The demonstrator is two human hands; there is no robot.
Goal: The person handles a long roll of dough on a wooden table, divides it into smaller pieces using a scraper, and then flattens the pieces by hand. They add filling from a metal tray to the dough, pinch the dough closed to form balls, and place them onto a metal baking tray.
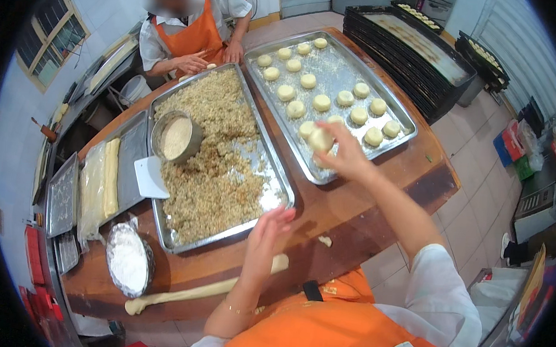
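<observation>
A pale round dough bun [320,140] is pinched between the thumb and fingers of my right hand [349,157], over the near edge of a floured metal tray [397,110]. Several similar flattened rounds, such as one dough round [321,103], stand on that tray in loose rows. My left hand [264,234] has its fingers stretched out and holds nothing visible, beside the near right corner of a tray [277,167] of crumbly filling [213,201]. Beneath my left forearm, a long dough rope [196,292] lies on the wooden table [317,207].
In the filling tray sit a metal bowl [191,145] and a white scraper [150,177]. A flour bowl [129,260] and a dough log under plastic [111,176] are at left. Across the table, a co-worker in an orange apron [188,27] has both hands by the trays. Stacked black trays [409,61] stand far right.
</observation>
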